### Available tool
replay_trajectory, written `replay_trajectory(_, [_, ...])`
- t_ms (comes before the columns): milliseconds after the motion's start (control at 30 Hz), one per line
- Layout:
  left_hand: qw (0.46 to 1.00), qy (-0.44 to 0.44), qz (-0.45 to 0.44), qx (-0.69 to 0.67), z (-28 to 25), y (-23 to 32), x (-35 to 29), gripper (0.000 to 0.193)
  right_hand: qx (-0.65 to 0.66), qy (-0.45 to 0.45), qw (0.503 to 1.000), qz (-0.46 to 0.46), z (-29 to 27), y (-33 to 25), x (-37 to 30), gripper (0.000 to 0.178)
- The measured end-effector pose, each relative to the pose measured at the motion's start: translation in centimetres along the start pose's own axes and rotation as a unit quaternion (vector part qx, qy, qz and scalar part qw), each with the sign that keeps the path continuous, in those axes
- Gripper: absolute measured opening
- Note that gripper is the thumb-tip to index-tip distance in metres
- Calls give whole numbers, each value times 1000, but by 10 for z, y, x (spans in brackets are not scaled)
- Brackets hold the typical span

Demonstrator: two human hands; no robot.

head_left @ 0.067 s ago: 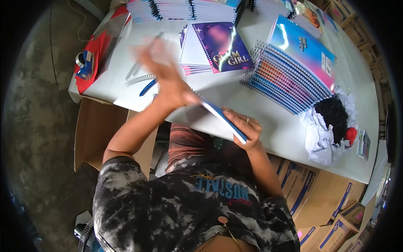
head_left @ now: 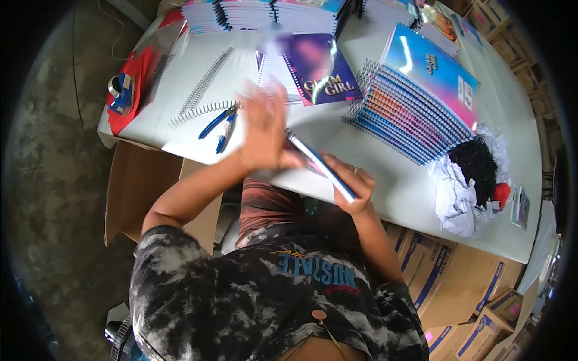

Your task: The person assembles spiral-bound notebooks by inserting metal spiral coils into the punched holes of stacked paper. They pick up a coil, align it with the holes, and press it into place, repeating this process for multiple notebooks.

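My right hand (head_left: 350,185) grips a thin notebook (head_left: 322,165), seen nearly edge-on above the table's near edge. Its spiral binding shows at the far end. Beside that end is my left hand (head_left: 263,135), fingers stretched upward and smeared by motion, with the thumb near the notebook; whether it touches is unclear. To the left of this hand lie blue-handled pliers (head_left: 211,124) and a loose wire coil (head_left: 198,113). Beyond it, a purple notebook cover (head_left: 325,72) rests on lined sheets (head_left: 280,75).
A tall stack of spiral notebooks (head_left: 421,96) stands at right, next to crumpled paper (head_left: 451,198) and a black tangle (head_left: 475,162). More notebooks (head_left: 247,15) line the back. A tape dispenser (head_left: 122,95) sits on red material (head_left: 141,72) at left. An open carton (head_left: 144,186) is below.
My left hand has swung right and slightly nearer, uncovering the pliers and coil. The notebook has tilted slightly in my right hand, which stays in nearly the same place.
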State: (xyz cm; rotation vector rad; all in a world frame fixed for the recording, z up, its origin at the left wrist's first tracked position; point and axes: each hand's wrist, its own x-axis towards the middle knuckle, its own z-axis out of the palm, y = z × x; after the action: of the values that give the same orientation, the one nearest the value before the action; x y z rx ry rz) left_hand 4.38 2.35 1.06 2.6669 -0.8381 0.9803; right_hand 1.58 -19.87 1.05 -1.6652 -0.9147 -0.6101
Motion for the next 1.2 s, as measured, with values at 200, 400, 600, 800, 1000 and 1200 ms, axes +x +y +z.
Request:
replay_trajectory(200, [942, 294, 161, -7, 12, -27, 29, 91, 10, -17, 1000, 4, -7, 1, 9, 30])
replay_trajectory(400, [966, 102, 179, -157, 8, 28, -1, 89, -38, 21, 999, 6, -11, 9, 3, 30])
replay_trajectory(600, [984, 70, 112, -119, 5, 25, 8, 92, -30, 14, 999, 6, -5, 7, 3, 38])
replay_trajectory(800, [980, 140, 140, -21, -5, 31, 28, 94, -11, 17, 998, 51, -3, 2, -1, 49])
replay_trajectory(1000, [963, 36, 200, -177, 19, 45, 13, 81, 1, 9, 999, 49, -6, 6, 0, 57])
replay_trajectory(1200, [987, 31, 112, -113, 13, 35, 31, 111, -36, -75, 996, 17, 2, 13, -13, 47])
